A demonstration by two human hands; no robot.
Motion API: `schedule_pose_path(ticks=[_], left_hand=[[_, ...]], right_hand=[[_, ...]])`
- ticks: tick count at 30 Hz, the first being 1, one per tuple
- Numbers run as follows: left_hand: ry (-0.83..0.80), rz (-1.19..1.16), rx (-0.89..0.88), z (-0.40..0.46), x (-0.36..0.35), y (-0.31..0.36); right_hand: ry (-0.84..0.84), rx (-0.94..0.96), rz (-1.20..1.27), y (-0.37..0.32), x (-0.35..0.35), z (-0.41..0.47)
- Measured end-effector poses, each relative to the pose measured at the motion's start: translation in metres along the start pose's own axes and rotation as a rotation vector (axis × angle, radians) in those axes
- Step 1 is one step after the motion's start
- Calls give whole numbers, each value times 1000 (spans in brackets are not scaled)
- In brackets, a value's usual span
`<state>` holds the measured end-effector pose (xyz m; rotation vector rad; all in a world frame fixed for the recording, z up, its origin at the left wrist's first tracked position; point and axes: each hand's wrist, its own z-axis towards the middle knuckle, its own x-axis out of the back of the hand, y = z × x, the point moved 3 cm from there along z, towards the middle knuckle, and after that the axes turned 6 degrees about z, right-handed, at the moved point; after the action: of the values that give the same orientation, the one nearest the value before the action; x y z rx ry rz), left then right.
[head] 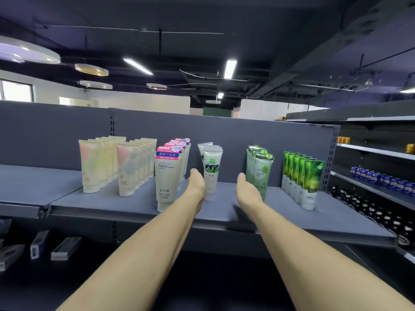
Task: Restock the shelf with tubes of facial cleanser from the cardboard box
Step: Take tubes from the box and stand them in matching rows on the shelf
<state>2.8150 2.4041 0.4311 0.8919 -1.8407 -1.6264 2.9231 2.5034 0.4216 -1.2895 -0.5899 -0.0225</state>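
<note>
The white-green tube row (211, 171) is flanked by both hands — finger state cannot be told; tubes should be squared upright toward 12 o'clock.

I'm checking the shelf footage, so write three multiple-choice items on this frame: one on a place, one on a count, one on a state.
1. Where does the row of bright green tubes stand on the shelf?
A. far left
B. centre
C. far right

2. How many rows of pale pink-and-yellow tubes stand at the left?
A. one
B. two
C. four

3. What does the right hand hold?
A. nothing that shows
B. a cardboard box
C. a blue can

Key: 1 C, they are the last row before the shelf's right upright. 2 B, two rows stand side by side. 3 A, it reaches between the white tubes and pale green tubes, no object seen in it.
</note>
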Motion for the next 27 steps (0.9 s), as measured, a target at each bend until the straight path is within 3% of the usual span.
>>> schedule_pose_path(ticks=[5,10,15,21,23,27], left_hand=[[148,-34,9,141,-5,-21],[13,-98,63,120,-11,1],[116,-149,-7,160,-2,11],[10,-175,-26,239,-28,-12],[-7,-163,-53,256,-32,-10],[29,-171,-91,266,-32,0]], right_hand=[[-37,-13,64,-5,-16,38],[-35,27,30,0,-35,78],[19,106,-105,3,-41,108],[-64,161,-151,-1,-57,134],[-73,211,-257,-3,-60,143],[-62,348,-713,-6,-58,155]])
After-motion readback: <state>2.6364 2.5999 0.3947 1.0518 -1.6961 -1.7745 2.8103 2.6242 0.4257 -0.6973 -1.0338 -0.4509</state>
